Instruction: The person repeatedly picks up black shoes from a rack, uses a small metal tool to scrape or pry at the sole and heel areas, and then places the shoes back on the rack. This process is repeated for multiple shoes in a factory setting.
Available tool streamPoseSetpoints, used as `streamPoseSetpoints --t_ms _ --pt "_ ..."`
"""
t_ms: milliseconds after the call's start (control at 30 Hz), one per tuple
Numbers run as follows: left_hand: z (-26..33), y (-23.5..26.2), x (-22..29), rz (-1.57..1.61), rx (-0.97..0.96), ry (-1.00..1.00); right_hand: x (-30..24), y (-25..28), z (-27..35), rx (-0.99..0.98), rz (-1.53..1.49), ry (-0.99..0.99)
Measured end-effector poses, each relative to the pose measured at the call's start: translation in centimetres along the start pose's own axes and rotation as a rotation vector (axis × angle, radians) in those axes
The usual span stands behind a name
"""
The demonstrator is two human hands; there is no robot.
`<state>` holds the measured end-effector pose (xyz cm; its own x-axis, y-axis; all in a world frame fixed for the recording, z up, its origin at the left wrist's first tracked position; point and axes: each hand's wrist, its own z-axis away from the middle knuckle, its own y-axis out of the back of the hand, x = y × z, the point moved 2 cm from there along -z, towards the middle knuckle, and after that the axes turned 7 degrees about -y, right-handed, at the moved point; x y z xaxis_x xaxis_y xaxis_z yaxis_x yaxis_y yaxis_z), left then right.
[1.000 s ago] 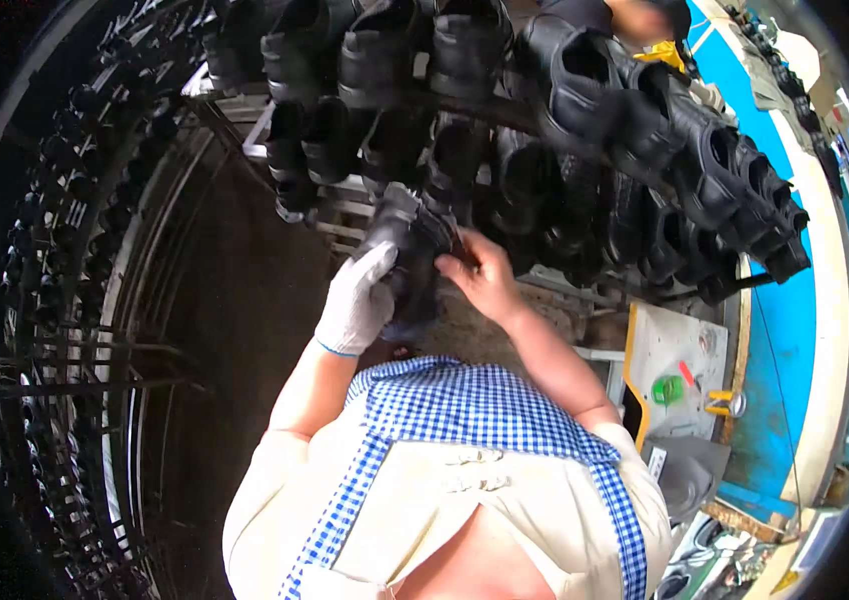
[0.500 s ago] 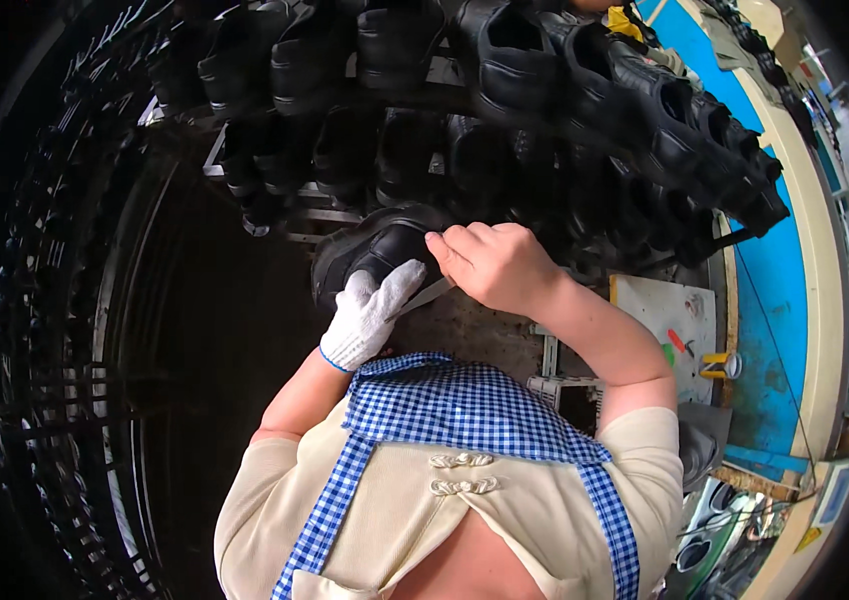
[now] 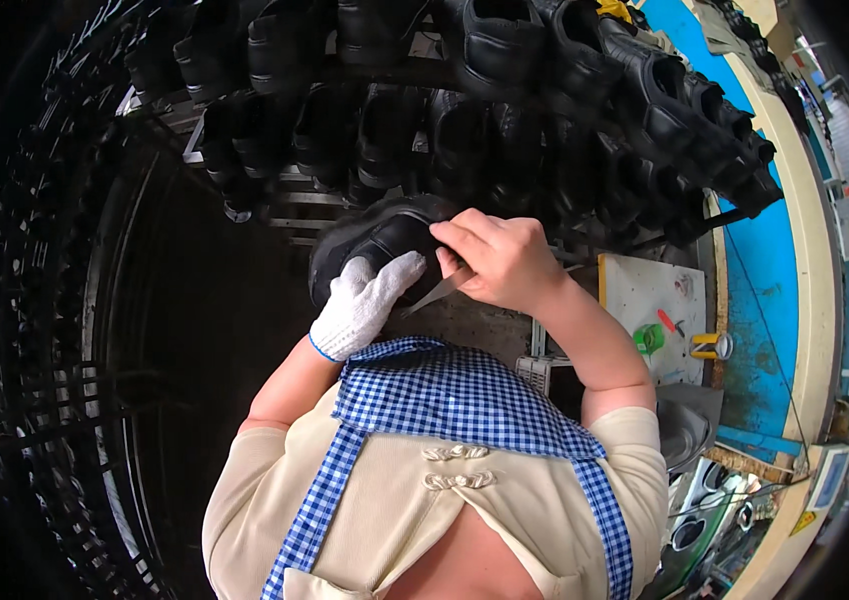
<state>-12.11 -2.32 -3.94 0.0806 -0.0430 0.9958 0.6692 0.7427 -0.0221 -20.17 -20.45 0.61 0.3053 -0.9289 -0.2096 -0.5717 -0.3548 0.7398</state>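
Note:
A black shoe (image 3: 390, 238) is held up in front of my chest, tilted, with its sole edge toward the far left. My left hand (image 3: 353, 308), in a white knitted glove, grips its near side, thumb apart from the fingers. Bare, my right hand (image 3: 507, 262) is closed at the shoe's right edge, thumb and forefinger pinching there. From under its fingers sticks a thin, pointed grey blade (image 3: 439, 292), slanting down to the left beside the shoe. The blade's other end is hidden in my palm. What the fingertips pinch is too small to make out.
Racks with rows of black shoes (image 3: 505, 45) stand across the far side, and a dark metal rack (image 3: 95, 400) runs down the left. At right a white board (image 3: 635, 290) carries a green cup-like item (image 3: 649, 338) and a red-handled tool (image 3: 667, 321); a yellow-banded can (image 3: 713, 346) stands beside it.
My right hand has turned slightly at the shoe's edge, and more of the blade shows below it. The gloved hand keeps its grip. The whole view has shifted a little.

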Motion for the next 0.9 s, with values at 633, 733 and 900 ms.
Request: streamPoseSetpoints --t_ms 633,733,900 --pt "-0.1 0.1 2.7 -0.175 -0.153 0.064 0.6 -0.3 1.1 0.064 -0.010 -0.017" --pt "0.0 0.3 1.3 -0.144 -0.114 -0.011 0.2 0.2 0.7 -0.039 0.032 0.015" --pt "-0.1 0.1 2.1 -0.154 -0.130 0.046 0.1 1.2 0.1 -0.166 0.122 0.119"
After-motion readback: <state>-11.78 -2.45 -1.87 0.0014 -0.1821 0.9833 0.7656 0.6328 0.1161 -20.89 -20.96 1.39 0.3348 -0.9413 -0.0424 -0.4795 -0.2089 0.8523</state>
